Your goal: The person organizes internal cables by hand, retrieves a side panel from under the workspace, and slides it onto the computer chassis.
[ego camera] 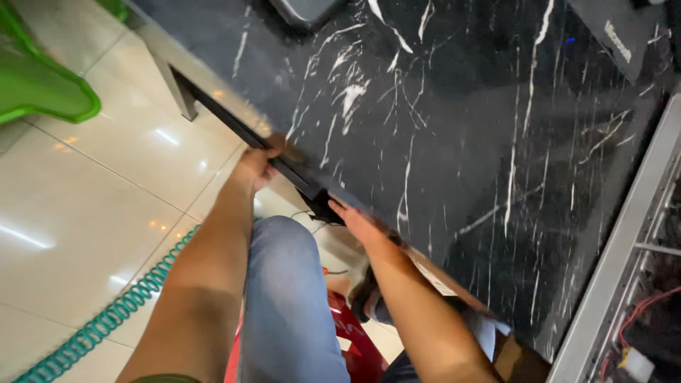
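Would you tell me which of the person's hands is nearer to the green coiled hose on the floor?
Left. The left hand grips the black strip at the table edge, on the side above the green coiled hose; the right hand rests farther along the edge, beyond the knee.

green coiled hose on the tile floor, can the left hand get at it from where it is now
Probably not without letting go: the left hand grips the long black strip at the black marble tabletop's edge, and the green coiled hose lies well below it.

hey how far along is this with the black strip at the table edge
Done: one end of the long black strip already lies along the edge of the black marble tabletop. In hand: the left hand grips its middle, the right hand presses its near end. Left: whether it is fixed cannot be told.
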